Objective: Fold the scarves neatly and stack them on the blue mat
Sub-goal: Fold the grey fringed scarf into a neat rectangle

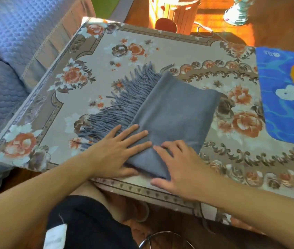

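Pressing grey scarf (174, 108) flat, both hands (114, 151) (180, 169) open-fingered — blue mat (275, 97) right, blue sofa (8, 51) left.

Both hands lying flat on folded grey scarf (174, 112): left hand (117, 150) pressing near fringe (124, 103), right hand (180, 168) resting on near corner (fingers straight). Blue mat (275, 108) sitting well apart, right side of floral tablecloth (160, 44).

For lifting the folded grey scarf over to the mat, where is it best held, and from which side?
Probably by its two short plain edges, one hand sliding under each. The grey scarf lies folded flat with loose fringe along its left side, so gripping there would drag tassels. The left hand and right hand already rest flat on its near end; the blue mat lies to the right.
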A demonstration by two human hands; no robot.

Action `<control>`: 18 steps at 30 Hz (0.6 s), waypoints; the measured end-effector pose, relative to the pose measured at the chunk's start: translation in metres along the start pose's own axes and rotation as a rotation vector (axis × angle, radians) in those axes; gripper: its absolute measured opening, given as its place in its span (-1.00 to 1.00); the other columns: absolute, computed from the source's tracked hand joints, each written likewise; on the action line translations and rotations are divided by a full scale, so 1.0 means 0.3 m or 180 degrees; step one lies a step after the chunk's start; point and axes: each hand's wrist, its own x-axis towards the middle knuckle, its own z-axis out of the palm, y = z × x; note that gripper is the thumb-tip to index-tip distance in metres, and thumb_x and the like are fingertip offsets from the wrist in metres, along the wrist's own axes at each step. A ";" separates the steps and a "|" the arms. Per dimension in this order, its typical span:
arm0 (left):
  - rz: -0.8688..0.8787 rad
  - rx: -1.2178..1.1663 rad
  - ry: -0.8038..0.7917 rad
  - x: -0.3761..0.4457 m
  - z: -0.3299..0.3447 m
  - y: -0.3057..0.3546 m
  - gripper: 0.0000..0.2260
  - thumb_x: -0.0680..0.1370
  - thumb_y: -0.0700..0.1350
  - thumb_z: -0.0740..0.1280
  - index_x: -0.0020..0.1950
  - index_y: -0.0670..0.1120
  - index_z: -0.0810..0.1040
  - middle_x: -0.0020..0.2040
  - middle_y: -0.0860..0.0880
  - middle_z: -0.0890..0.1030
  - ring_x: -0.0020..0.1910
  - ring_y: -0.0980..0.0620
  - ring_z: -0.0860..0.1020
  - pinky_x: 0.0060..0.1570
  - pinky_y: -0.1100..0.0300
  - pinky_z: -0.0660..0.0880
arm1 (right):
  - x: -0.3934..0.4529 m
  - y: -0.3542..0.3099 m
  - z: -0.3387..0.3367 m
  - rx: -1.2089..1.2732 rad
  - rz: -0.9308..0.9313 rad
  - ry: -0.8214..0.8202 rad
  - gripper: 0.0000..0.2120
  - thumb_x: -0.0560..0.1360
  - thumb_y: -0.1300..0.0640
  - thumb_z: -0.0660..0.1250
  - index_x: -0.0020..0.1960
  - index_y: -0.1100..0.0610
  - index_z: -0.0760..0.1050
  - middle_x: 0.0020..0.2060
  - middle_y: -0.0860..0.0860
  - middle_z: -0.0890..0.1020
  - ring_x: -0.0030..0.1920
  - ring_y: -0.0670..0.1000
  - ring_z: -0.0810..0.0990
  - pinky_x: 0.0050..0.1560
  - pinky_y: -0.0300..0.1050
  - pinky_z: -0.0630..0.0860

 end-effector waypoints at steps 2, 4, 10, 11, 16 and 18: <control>0.0064 0.0087 0.0064 0.000 0.012 -0.012 -0.23 0.56 0.50 -0.11 0.62 0.18 -0.34 0.65 0.04 -0.29 0.62 -0.10 -0.31 0.58 -0.21 -0.16 | -0.067 0.002 0.044 -0.0278 0.0091 -0.0367 -0.13 0.43 -0.41 0.18 0.54 0.14 0.26 0.45 0.18 0.35 0.37 0.25 0.35 0.39 0.22 0.38; 0.0059 0.0219 0.0170 0.005 0.011 -0.006 -0.22 0.59 0.42 0.02 0.67 0.10 -0.18 0.68 -0.04 -0.12 0.64 -0.16 -0.11 0.57 -0.24 0.05 | -0.086 0.020 0.058 -0.0367 0.0227 -0.0395 -0.16 0.43 -0.26 0.28 0.56 0.17 0.22 0.49 0.24 0.30 0.42 0.29 0.33 0.42 0.22 0.36; 0.0284 0.0626 0.0686 0.014 -0.058 0.071 -0.56 0.57 -0.13 0.29 0.47 -0.12 0.39 0.37 -0.14 0.47 0.32 -0.17 0.47 0.32 -0.07 0.43 | -0.094 0.015 -0.008 -0.0774 0.0219 -0.0572 -0.46 0.29 0.31 0.45 0.25 0.27 0.43 0.10 0.28 0.54 0.02 0.30 0.55 -0.09 0.09 0.53; 0.0242 0.0593 0.0705 0.016 -0.076 0.094 -0.58 0.54 -0.21 0.29 0.41 -0.11 0.41 0.29 -0.11 0.49 0.23 -0.14 0.50 0.21 -0.01 0.49 | -0.097 0.024 -0.045 -0.0762 0.0220 -0.0489 -0.61 0.28 0.33 0.44 0.08 0.20 0.46 -0.07 0.18 0.56 -0.13 0.23 0.56 -0.27 0.01 0.43; 0.0059 -0.0635 0.0302 -0.050 -0.178 0.280 -0.66 0.47 -0.21 0.31 0.18 0.07 0.36 0.06 0.03 0.50 -0.01 -0.06 0.54 -0.09 0.02 0.47 | -0.226 0.137 -0.202 0.0111 0.0368 -0.1273 -0.90 0.35 0.27 0.24 -0.24 0.09 0.41 -0.33 0.03 0.52 -0.25 0.08 0.51 -0.26 -0.04 0.42; -0.0029 -0.1315 -0.0071 -0.081 -0.248 0.343 -0.67 0.44 -0.19 0.29 0.10 0.13 0.33 0.00 0.11 0.49 -0.04 0.03 0.53 -0.08 0.06 0.46 | -0.312 0.177 -0.242 0.0654 0.0605 -0.1741 -0.85 0.32 0.32 0.24 -0.31 0.08 0.39 -0.41 0.02 0.49 -0.36 0.01 0.43 -0.32 -0.06 0.35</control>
